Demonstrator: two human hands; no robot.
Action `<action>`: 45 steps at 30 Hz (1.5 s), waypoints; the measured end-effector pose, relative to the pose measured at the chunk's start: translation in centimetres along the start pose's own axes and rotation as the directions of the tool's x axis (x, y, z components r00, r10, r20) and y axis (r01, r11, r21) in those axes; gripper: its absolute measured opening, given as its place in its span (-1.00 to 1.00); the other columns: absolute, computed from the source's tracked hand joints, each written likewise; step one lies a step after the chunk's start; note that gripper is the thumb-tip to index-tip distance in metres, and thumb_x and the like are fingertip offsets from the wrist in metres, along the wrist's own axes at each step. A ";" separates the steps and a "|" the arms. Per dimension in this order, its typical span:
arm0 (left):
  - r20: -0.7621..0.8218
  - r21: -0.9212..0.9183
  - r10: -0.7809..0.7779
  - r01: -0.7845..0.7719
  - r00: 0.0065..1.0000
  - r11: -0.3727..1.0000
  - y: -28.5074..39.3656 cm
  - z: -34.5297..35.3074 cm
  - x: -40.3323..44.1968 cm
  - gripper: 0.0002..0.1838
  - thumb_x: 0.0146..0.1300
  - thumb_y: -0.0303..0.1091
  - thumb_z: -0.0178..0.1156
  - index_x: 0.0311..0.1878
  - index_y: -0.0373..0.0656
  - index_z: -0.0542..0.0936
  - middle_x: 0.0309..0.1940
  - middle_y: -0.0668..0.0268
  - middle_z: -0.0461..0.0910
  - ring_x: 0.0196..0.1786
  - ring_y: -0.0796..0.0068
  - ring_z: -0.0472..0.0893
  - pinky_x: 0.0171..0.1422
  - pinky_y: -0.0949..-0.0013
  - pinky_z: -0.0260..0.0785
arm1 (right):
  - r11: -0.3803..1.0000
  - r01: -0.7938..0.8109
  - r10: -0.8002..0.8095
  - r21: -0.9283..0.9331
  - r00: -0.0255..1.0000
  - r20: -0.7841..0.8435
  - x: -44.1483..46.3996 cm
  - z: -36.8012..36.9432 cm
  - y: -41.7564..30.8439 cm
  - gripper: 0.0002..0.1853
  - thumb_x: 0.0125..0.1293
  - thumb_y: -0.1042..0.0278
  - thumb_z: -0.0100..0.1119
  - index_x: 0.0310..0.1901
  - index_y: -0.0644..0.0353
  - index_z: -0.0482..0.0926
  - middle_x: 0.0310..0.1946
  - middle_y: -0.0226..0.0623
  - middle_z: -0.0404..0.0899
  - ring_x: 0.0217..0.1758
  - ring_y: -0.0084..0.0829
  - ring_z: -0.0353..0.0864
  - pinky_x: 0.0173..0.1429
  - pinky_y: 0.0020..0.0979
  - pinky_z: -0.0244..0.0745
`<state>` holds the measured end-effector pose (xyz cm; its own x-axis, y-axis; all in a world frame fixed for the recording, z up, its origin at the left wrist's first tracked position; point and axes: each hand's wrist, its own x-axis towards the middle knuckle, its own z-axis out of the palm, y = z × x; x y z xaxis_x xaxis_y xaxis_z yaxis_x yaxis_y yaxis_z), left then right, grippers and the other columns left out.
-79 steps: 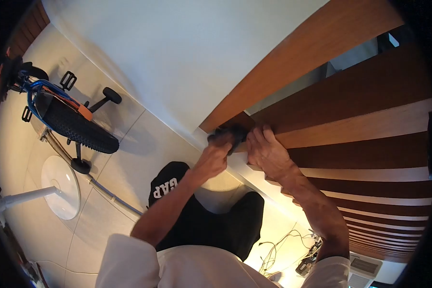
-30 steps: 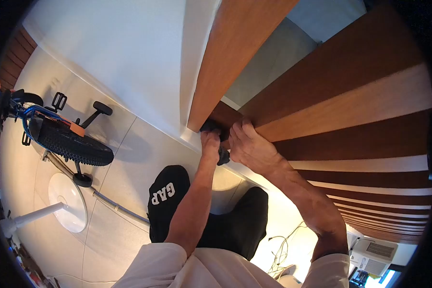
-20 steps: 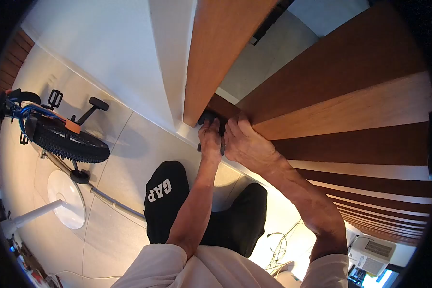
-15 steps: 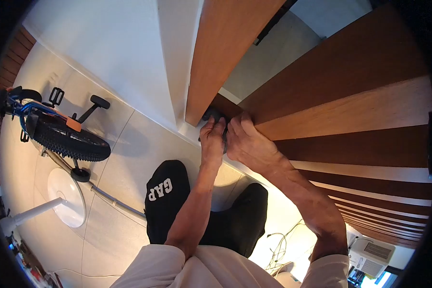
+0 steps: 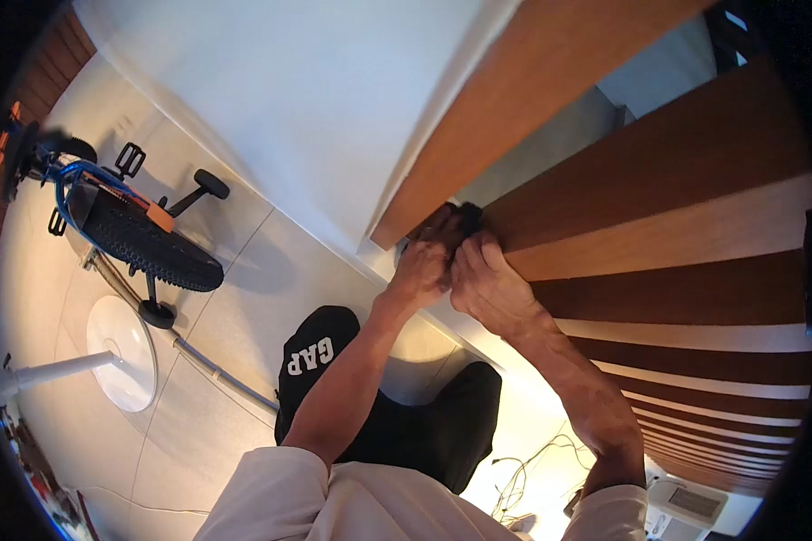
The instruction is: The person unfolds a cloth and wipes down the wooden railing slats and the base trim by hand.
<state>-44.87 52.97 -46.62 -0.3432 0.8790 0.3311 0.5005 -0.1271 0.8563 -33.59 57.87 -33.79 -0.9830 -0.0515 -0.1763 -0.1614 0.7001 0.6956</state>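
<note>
Head view: my left hand (image 5: 419, 275) is closed on a dark, bunched cloth (image 5: 468, 218), though its fingertips are partly lost in shadow. The cloth sits in the gap between the uppermost wooden slat (image 5: 532, 113) and the second slat (image 5: 650, 167), close to their near ends, and shows just past my fingers. My right hand (image 5: 496, 284) lies just beside the left, its fingers bent against the near end of the second slat; I cannot tell whether it grips there. Further slats run in a row down the right side. A white wall (image 5: 280, 99) stands left of the uppermost slat. On the tiled floor (image 5: 275, 266), well apart to the left, are a small bicycle (image 5: 153, 239) in blue and orange with side wheels, a round white base (image 5: 131, 374) bearing a pole, and a grey pipe (image 5: 203, 358). Thin cables (image 5: 519, 469) lie loose on the floor at lower right. My black trousers (image 5: 397, 442) carry white lettering at the knee.
</note>
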 end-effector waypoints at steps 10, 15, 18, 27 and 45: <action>0.313 -0.466 -0.060 0.208 0.948 0.860 1.1 -1.6 0.6 -0.41 0.16 -0.60 0.05 0.33 -0.19 0.46 0.28 -0.01 0.50 0.40 0.01 0.42 0.45 0.19 0.31 | 0.979 0.108 -0.104 0.175 0.994 -0.031 -0.7 -2.5 1.5 -0.70 0.07 0.32 0.21 -0.22 0.34 0.73 -0.24 -0.05 0.67 0.07 -0.13 0.57 0.44 0.29 0.22; -0.053 -0.423 -0.130 0.096 0.990 0.901 1.3 0.9 -5.3 -0.37 0.14 -0.67 0.08 0.36 -0.27 0.40 0.31 -0.10 0.45 0.36 -0.03 0.46 0.44 0.18 0.33 | 0.955 0.085 -0.059 0.284 0.993 -0.101 -0.2 -0.1 -1.6 -0.71 0.05 0.30 0.17 -0.27 0.31 0.70 -0.17 -0.10 0.63 0.09 -0.13 0.54 0.41 0.25 0.28; -0.100 -0.369 -0.181 0.132 0.978 0.920 -0.7 2.9 -6.3 -0.40 0.20 -0.51 0.18 0.36 -0.29 0.39 0.29 -0.13 0.45 0.30 -0.07 0.51 0.36 0.14 0.41 | 0.929 0.116 -0.103 0.352 0.993 -0.056 0.1 1.5 -2.9 -0.73 0.09 0.28 0.16 -0.28 0.28 0.71 -0.18 -0.11 0.62 0.11 -0.14 0.52 0.38 0.21 0.31; -0.192 -0.126 -0.112 0.089 0.975 0.988 -6.1 6.1 -6.8 -0.36 0.10 -0.33 0.37 0.27 -0.24 0.43 0.12 -0.08 0.56 0.10 -0.11 0.62 0.09 0.08 0.55 | 0.952 0.243 -0.245 0.184 0.969 -0.015 0.5 4.8 -4.2 -0.71 0.15 0.25 0.13 -0.26 0.29 0.70 -0.07 -0.16 0.56 0.13 -0.14 0.46 0.29 0.04 0.33; -0.009 -0.386 -0.127 0.113 0.992 0.916 6.5 2.4 -13.9 -0.35 0.10 -0.77 -0.02 0.35 -0.32 0.42 0.37 0.08 0.44 0.45 0.24 0.38 0.53 0.29 0.14 | -0.716 0.024 0.659 0.697 0.352 0.665 -4.5 -2.1 -12.0 -0.80 0.22 0.50 0.40 -0.16 0.26 0.60 -0.20 -0.28 0.65 -0.15 -0.43 0.65 -0.04 -0.38 0.58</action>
<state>-34.90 41.02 -46.61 -0.4111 0.8837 0.2235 0.1128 -0.1940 0.9745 -27.38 48.23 -39.92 -0.3939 0.9167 -0.0668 0.1531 -0.0062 -0.9882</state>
